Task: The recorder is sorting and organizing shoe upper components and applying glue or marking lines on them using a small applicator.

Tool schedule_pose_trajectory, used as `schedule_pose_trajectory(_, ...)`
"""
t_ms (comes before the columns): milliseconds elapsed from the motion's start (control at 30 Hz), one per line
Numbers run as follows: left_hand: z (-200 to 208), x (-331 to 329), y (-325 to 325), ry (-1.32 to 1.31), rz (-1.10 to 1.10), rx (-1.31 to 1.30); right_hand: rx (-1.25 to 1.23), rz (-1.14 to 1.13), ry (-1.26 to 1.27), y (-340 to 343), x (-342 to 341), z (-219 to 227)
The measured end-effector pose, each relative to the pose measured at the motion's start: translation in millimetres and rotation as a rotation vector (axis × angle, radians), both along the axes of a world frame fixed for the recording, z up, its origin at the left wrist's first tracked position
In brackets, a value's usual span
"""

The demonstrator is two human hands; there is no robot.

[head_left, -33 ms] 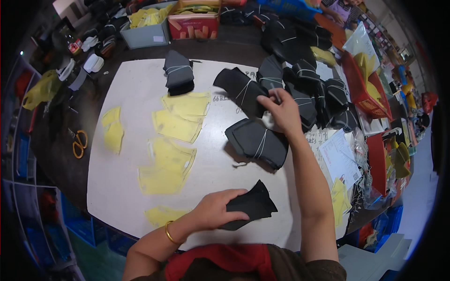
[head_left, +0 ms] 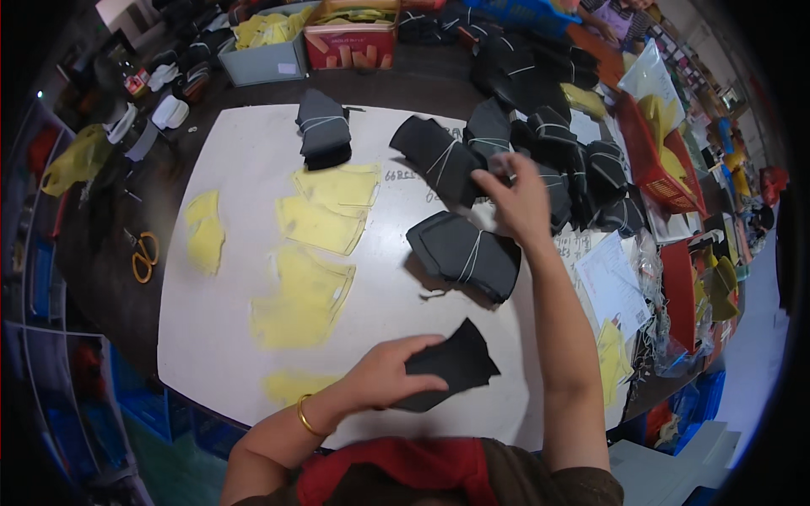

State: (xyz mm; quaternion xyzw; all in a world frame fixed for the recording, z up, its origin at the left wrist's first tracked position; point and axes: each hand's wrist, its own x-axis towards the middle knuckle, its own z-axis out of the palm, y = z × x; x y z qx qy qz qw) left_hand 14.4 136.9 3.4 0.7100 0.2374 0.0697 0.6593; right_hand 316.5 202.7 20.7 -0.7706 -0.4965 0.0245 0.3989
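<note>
Close to me on the white board (head_left: 371, 295), my left hand (head_left: 392, 371) grips a small stack of black cut fabric pieces (head_left: 460, 363), thumb on top. Farther off at the right, my right hand (head_left: 515, 190) is slightly blurred, its fingers pinched beside a black bundle tied with white string (head_left: 434, 156). A slim dark thing seems to sit between those fingers; its kind is unclear. Below that hand lies a second tied black bundle (head_left: 464, 257). Yellow curved pieces (head_left: 316, 219) are laid out in overlapping rows left of centre. A grey-black tied bundle (head_left: 324, 131) rests at the board's far edge.
Orange-handled scissors (head_left: 145, 255) lie left of the board. Several more tied black bundles (head_left: 548, 131) crowd the right, near a red basket (head_left: 650, 160) and a printed paper sheet (head_left: 612, 282). Grey (head_left: 261, 63) and red (head_left: 350, 49) boxes stand at the back. Another person (head_left: 620, 21) is at the far right.
My right hand has shifted slightly to the right, off the upper tied bundle. The black stack in my left hand has tilted a little upward. The whole view has moved slightly.
</note>
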Motion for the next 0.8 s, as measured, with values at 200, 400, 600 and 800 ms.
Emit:
schedule_pose_trajectory(200,9.7,6.0,2.1,-0.59,0.568,-1.033,0.068,0.369,0.147,-110.4,-45.9,51.9)
schedule_pose_trajectory(400,18.9,-7.1,-9.1,-0.468,0.581,-0.947,-0.081,-0.149,0.074,-224.2,4.4,31.5)
schedule_pose_trajectory(600,-1.5,-10.2,-25.4,-0.408,0.485,-1.149,-0.521,-0.138,0.027,-288.4,3.3,12.6)
schedule_pose_trajectory(800,1.2,-3.2,-44.7,-0.371,0.459,-1.4,-0.203,-0.109,-0.165,-256.3,4.6,-19.1)
